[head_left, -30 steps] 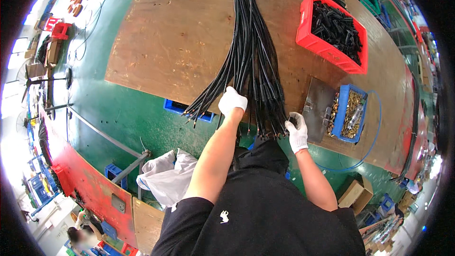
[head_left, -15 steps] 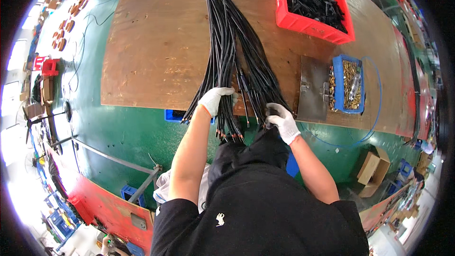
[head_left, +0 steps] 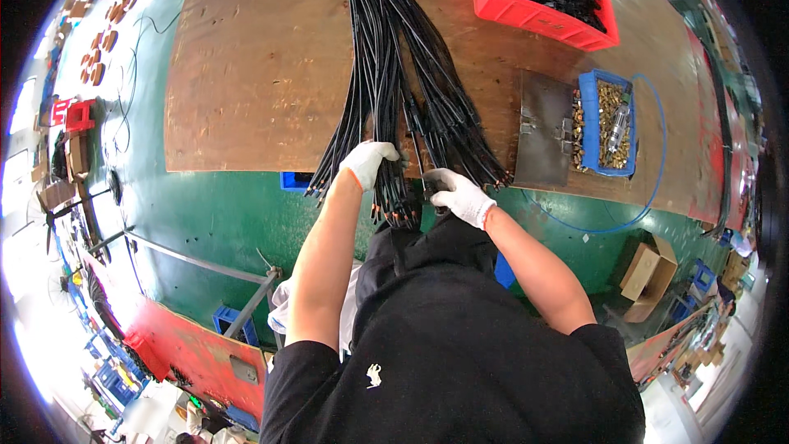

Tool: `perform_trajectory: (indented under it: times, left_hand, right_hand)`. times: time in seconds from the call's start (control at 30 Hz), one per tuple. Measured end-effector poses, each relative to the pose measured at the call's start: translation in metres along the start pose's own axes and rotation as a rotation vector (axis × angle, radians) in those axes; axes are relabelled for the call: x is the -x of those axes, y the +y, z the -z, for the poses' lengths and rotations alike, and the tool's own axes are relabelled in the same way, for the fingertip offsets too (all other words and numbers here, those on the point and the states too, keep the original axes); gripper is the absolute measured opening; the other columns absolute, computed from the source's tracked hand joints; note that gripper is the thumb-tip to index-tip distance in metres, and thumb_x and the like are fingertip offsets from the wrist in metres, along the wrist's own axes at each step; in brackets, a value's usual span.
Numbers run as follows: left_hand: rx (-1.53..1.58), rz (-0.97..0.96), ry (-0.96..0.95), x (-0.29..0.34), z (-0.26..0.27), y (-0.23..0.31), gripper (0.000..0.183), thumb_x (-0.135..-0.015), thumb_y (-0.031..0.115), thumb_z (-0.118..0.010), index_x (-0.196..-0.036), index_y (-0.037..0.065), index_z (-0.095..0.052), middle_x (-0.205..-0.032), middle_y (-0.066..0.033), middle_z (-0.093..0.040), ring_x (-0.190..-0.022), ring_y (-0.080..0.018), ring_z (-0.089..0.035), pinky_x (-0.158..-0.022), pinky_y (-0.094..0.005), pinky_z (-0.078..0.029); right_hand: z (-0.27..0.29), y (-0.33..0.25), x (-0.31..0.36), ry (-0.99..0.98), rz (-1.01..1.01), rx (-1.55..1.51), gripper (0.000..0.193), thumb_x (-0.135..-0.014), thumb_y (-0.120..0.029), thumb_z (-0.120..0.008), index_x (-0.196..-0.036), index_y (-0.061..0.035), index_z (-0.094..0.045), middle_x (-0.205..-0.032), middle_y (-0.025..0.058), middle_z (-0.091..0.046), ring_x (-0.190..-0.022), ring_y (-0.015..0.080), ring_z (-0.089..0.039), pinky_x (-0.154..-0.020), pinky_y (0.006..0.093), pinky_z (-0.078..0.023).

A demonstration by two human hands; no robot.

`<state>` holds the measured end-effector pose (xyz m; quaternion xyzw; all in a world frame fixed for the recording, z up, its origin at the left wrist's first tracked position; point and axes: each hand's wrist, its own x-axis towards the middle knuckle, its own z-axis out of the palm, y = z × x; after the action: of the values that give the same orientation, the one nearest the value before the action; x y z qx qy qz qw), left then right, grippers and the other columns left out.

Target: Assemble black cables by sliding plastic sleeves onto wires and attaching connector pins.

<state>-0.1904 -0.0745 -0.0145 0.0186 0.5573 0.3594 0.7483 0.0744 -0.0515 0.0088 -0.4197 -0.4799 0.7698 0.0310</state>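
Note:
A long bundle of black cables (head_left: 368, 66) lies over the table, tied near the top edge of the view and splitting into two fans towards me. Their stripped copper-coloured ends (head_left: 396, 219) hang past the table's near edge. My left hand (head_left: 371, 164), in a white glove, is closed round cables of the left fan, a little above their ends. Between the two fans, my right hand (head_left: 462, 197), also gloved, has its fingers curled together beside a single cable (head_left: 417, 144). Something small and black shows at its fingertips; its kind is hard to make out.
On the brown table (head_left: 255, 74) stand a red crate (head_left: 542, 23) of black plastic parts and a blue bin (head_left: 588, 127) of small brass-coloured parts. A dark metal plate (head_left: 542, 131) lies beside the bin. An open cardboard box (head_left: 653, 279) sits on the green floor.
My right hand has moved left, from the right fan to the gap between the fans. My left hand keeps its hold on the cables. The view has shifted slightly, so the table sits higher.

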Motion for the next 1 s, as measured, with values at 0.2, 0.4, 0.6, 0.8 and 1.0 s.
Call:
perform_trajectory:
  times: [0.2, 0.4, 0.6, 0.8, 1.0]
  left_hand:
    - [0.096, 0.018, -0.003, -0.002, -0.003, -0.006, 0.018, -0.089, 0.007, -0.073, -0.105, 0.0, -0.073, -0.092, -0.0107, -0.075, -0.079, -0.0243, -0.074, -0.072, -0.0407, -0.064]
    - [0.079, 0.029, -0.023, 0.006, -0.012, 0.002, 0.019, -0.088, 0.009, -0.077, -0.105, 0.002, -0.073, -0.09, -0.0084, -0.074, -0.075, -0.023, -0.073, -0.07, -0.0398, -0.063]
    - [0.102, 0.019, 0.04, 0.009, -0.018, 0.001, 0.018, -0.088, 0.011, -0.076, -0.103, 0.002, -0.073, -0.089, -0.0082, -0.073, -0.074, -0.0238, -0.072, -0.069, -0.0401, -0.062]
    - [0.122, 0.017, 0.032, 0.011, -0.027, 0.003, 0.015, -0.089, 0.012, -0.075, -0.101, 0.004, -0.071, -0.087, -0.0082, -0.072, -0.073, -0.025, -0.072, -0.068, -0.0418, -0.061]
    - [0.098, 0.005, 0.051, -0.002, -0.018, -0.008, 0.013, -0.089, 0.013, -0.077, -0.098, 0.005, -0.07, -0.086, -0.0078, -0.072, -0.072, -0.0248, -0.072, -0.067, -0.042, -0.061]
  right_hand:
    - [-0.014, -0.009, 0.001, -0.11, -0.063, -0.005, 0.06, -0.087, 0.0, -0.07, -0.145, 0.004, -0.054, -0.137, 0.0159, -0.067, -0.13, 0.0249, -0.061, -0.116, 0.0374, -0.044]
    - [-0.006, 0.0, 0.015, -0.117, -0.069, 0.092, 0.054, -0.087, 0.001, -0.071, -0.139, 0.0026, -0.058, -0.134, 0.0146, -0.067, -0.128, 0.0236, -0.062, -0.114, 0.0367, -0.046]
    - [0.007, 0.008, 0.04, -0.1, -0.091, 0.14, 0.05, -0.086, 0.001, -0.071, -0.134, -0.0004, -0.061, -0.129, 0.012, -0.068, -0.125, 0.0226, -0.062, -0.114, 0.0363, -0.045]
    - [0.014, 0.023, 0.054, -0.083, -0.082, 0.233, 0.049, -0.087, -0.003, -0.072, -0.134, 0.0003, -0.062, -0.126, 0.0114, -0.069, -0.12, 0.0213, -0.064, -0.111, 0.0361, -0.047]
    - [0.01, 0.022, 0.057, -0.06, -0.068, 0.326, 0.053, -0.086, -0.006, -0.074, -0.137, 0.0023, -0.06, -0.127, 0.0135, -0.07, -0.119, 0.0214, -0.065, -0.11, 0.036, -0.048]
